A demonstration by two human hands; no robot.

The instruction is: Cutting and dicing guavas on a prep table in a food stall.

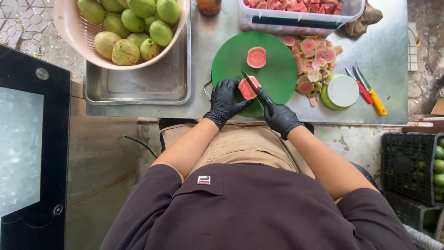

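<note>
On green cutting board (277, 74), near edge: left hand (225, 99) gripped pink guava half (247, 89); right hand (279, 115) clenched knife (250, 82), blade across fruit. Risk judged: gloved fingertips (242, 105) beside blade, wet fruit could slip, nicking glove. Second half (256, 57) lay farther back on board.

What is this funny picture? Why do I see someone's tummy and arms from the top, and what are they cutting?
A small camera sits on the person's head and looks down, so you see their own body and arms. Both hands wear black gloves. The left hand holds a pink guava half on a round green cutting board. The right hand holds a knife, its blade on that piece. Another guava half lies on the board. A pink basket holds whole green guavas, trimmings lie beside the board, and a clear tub holds cut pieces.
</note>
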